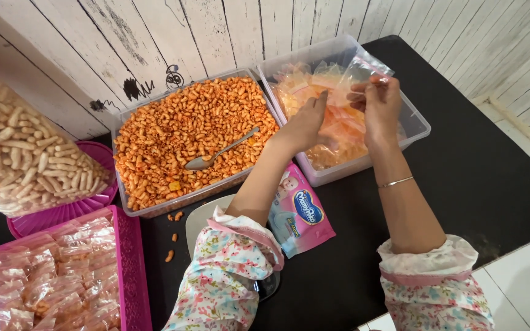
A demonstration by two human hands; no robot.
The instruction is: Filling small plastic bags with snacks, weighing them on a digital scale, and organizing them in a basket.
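Observation:
My left hand [305, 125] and my right hand [378, 104] are raised over a clear plastic tub [421, 125] holding several small packed bags. Both hands pinch one small clear plastic bag [357, 72], the right at its top edge, the left at its side. To the left stands a second clear tub [154, 208] heaped with orange macaroni snacks [179, 135], and a metal spoon [219, 153] lies in them. My forearms cross the black table [461, 178].
A pink-and-blue packet [302, 217] lies on the table under my left forearm, beside a scale [200, 224]. A big bag of pale puffed snacks [19, 153] rests on a pink tray at left. A pink basket [127, 270] holds several filled bags. Loose snack pieces [173, 236] dot the table.

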